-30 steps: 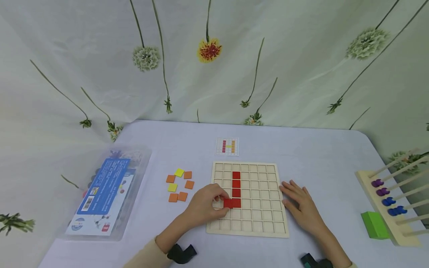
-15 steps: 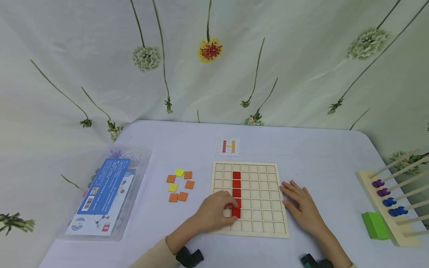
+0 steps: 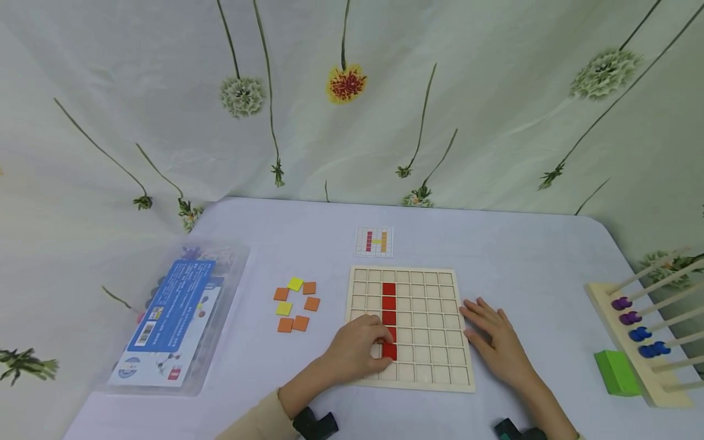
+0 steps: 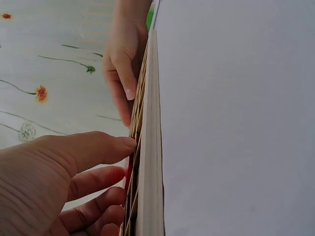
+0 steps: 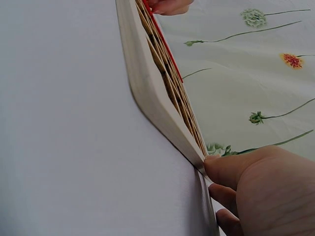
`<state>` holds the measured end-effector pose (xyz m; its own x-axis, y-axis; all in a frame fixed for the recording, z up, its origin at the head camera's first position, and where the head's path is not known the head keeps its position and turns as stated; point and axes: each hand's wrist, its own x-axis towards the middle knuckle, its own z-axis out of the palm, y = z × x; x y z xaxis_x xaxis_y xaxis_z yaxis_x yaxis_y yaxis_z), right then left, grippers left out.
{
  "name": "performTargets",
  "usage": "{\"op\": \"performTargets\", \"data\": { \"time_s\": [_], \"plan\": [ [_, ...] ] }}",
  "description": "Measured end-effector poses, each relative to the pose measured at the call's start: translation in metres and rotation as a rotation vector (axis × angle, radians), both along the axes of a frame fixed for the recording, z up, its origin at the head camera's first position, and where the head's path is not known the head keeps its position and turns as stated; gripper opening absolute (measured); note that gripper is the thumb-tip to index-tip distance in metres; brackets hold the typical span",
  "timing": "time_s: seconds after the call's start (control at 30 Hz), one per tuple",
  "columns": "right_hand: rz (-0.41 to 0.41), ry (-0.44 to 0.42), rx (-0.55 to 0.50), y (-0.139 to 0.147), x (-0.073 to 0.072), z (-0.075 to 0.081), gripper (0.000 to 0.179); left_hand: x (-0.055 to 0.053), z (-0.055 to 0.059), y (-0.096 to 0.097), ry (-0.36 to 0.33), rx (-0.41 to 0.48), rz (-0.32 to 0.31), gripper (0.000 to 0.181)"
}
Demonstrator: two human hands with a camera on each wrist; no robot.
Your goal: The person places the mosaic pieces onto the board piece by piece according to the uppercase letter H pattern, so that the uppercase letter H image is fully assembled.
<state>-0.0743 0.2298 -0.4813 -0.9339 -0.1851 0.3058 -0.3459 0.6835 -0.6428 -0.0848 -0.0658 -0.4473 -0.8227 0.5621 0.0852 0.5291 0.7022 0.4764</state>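
Observation:
A wooden grid board (image 3: 431, 336) lies on the table, with red square tiles (image 3: 388, 303) set in one column. My left hand (image 3: 354, 351) reaches over the board's left side and pinches the lowest red tile (image 3: 389, 351) between thumb and fingers, at the cell under the others. In the left wrist view, the thumb and fingertips (image 4: 127, 142) are right at the grid, with a sliver of red between them. My right hand (image 3: 497, 342) lies relaxed by the board's right edge; its thumb (image 5: 221, 167) touches that edge in the right wrist view.
Loose orange tiles (image 3: 311, 304) and yellow tiles (image 3: 295, 284) lie left of the board. Behind it is a small pattern card (image 3: 374, 242). A clear plastic case (image 3: 170, 324) stands at the left. A wooden bead rack (image 3: 638, 342) and a green block (image 3: 617, 373) are at the right.
My left hand has carried the red tile right and toward me, from beside the column to the cell at its lower end. My right hand has stayed put.

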Motion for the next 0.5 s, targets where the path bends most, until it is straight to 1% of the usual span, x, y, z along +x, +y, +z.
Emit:
{"op": "performTargets", "data": {
  "time_s": [0.13, 0.2, 0.3, 0.4, 0.5],
  "plan": [
    [0.003, 0.001, -0.002, 0.000, 0.000, 0.000, 0.040, 0.001, 0.000, -0.001, 0.008, -0.004, 0.008, 0.019],
    [0.005, -0.001, -0.006, 0.000, 0.000, 0.000, 0.040, 0.001, 0.002, -0.003, 0.010, 0.006, 0.014, 0.021],
    [0.003, -0.002, -0.013, 0.000, 0.000, -0.001, 0.040, 0.001, 0.007, -0.012, 0.029, 0.041, 0.034, 0.025],
    [0.001, -0.002, -0.011, 0.000, 0.000, -0.001, 0.039, 0.000, 0.013, -0.027, 0.061, 0.085, 0.086, 0.030],
    [0.001, -0.005, -0.010, 0.000, 0.000, -0.001, 0.039, -0.002, 0.017, -0.048, 0.092, 0.139, 0.167, 0.032]
  ]
}}
